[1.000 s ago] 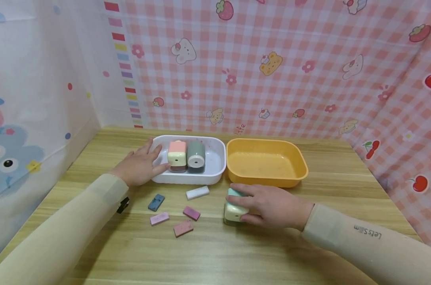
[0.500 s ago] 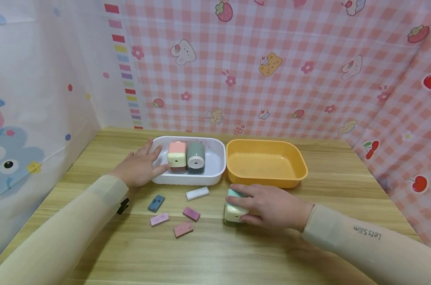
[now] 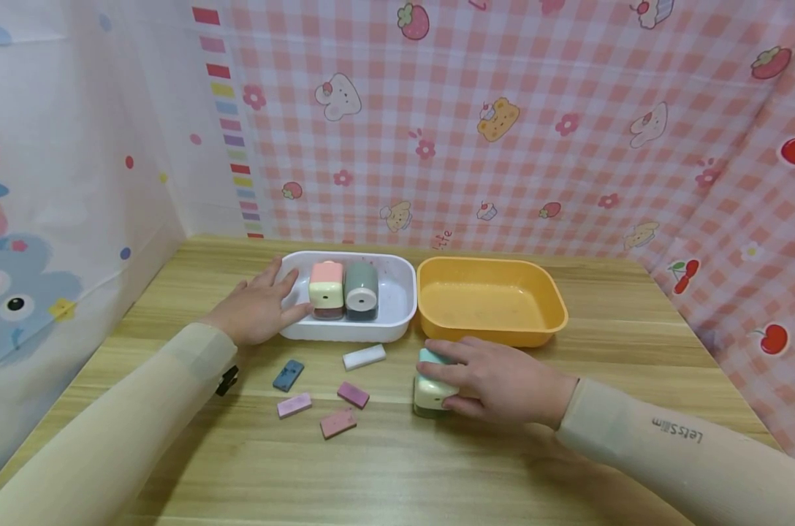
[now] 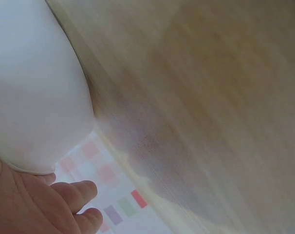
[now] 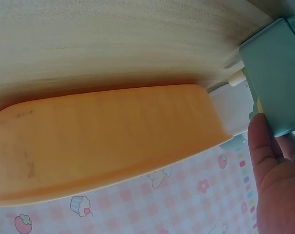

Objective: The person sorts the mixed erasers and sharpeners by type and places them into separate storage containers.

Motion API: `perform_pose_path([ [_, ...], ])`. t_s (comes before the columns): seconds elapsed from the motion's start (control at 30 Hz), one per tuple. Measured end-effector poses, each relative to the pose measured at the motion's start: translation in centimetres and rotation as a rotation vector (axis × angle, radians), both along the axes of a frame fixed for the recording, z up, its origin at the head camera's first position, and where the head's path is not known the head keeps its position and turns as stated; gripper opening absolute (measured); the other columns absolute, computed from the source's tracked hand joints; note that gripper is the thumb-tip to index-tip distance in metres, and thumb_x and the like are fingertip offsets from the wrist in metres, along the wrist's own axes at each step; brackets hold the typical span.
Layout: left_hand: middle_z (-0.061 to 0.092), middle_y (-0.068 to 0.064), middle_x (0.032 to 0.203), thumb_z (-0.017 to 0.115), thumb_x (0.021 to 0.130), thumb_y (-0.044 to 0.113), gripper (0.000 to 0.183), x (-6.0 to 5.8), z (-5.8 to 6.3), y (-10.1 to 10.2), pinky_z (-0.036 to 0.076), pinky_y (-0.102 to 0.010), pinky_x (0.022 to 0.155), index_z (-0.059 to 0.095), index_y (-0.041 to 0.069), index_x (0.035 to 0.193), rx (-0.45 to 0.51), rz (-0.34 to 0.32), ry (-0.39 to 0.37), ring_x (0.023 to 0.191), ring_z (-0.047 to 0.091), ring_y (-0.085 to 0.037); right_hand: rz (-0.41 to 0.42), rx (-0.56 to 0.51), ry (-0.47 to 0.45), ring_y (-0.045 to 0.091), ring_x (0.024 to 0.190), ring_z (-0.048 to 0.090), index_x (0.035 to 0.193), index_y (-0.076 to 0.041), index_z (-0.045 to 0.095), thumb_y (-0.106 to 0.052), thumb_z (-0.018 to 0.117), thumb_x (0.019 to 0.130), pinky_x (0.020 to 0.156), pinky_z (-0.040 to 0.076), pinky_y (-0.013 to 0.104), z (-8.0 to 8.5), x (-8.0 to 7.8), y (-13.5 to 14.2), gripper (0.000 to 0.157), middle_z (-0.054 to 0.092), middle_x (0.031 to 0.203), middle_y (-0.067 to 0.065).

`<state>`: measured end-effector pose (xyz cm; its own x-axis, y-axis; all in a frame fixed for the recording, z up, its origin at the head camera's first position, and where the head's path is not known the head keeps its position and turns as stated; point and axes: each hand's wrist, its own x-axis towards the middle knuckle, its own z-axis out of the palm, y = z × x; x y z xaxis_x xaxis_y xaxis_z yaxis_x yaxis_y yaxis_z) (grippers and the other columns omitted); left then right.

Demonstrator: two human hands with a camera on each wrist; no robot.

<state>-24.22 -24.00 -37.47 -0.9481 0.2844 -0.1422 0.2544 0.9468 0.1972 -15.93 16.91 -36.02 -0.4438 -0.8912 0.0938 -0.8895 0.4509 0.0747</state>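
Observation:
In the head view my right hand grips a mint-and-cream pencil sharpener that stands on the table, fingers over its top and thumb at its side. The right wrist view shows its green side. My left hand rests at the left end of a white tray, fingers spread over the rim. Inside the tray a pink-and-cream sharpener stands beside a grey-green one with a white round front. In the left wrist view the tray's outer wall hides part of the left hand.
An orange tray stands right of the white one. Several small eraser-like blocks lie in front: white, blue, lilac, magenta and pink. A patterned cloth hangs behind the table.
Both hands keep their places, and the sharpeners, blocks and trays stay put. Only a very slight shift of the head view shows.

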Motion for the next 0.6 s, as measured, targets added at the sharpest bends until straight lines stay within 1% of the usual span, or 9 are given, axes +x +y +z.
perform_pose_path([
  [0.2,-0.004,-0.026,0.175,0.028,0.102,0.078,0.099,0.08,0.09,0.06,0.013,-0.075,0.125,0.012,0.007,0.169,0.003,-0.001,-0.003,0.162,0.005,-0.048,-0.005,0.002,0.001,0.023,0.12,0.063,0.154,-0.024,0.055,-0.044,0.065,0.104,0.101,0.058,0.042,0.03,0.15,-0.07,0.055,0.054,0.158,0.01],
  [0.4,-0.004,-0.026,0.175,0.029,0.103,0.077,0.098,0.09,0.16,0.09,0.013,-0.075,0.125,0.012,0.007,0.169,0.002,-0.002,-0.004,0.162,0.005,-0.049,0.007,-0.008,0.011,0.021,0.119,0.062,0.153,-0.024,0.057,-0.045,0.065,0.104,0.099,0.058,0.039,-0.05,0.15,-0.11,0.054,0.053,0.16,0.007],
  [0.5,-0.004,-0.026,0.175,0.03,0.103,0.076,0.097,0.13,0.25,0.11,0.013,-0.075,0.125,0.012,0.007,0.169,0.002,-0.004,-0.005,0.162,0.005,-0.049,0.021,-0.024,0.015,0.022,0.117,0.062,0.152,-0.023,0.058,-0.044,0.066,0.103,0.096,0.059,0.039,-0.18,0.11,-0.11,0.054,0.053,0.16,0.008],
  [0.6,-0.004,-0.027,0.175,0.031,0.104,0.074,0.096,0.19,0.36,0.15,0.013,-0.075,0.125,0.013,0.006,0.169,0.002,-0.005,-0.008,0.162,0.005,-0.049,0.024,-0.03,0.016,0.022,0.117,0.062,0.151,-0.023,0.058,-0.044,0.066,0.103,0.097,0.059,0.039,-0.26,0.09,-0.18,0.054,0.053,0.159,0.008],
])
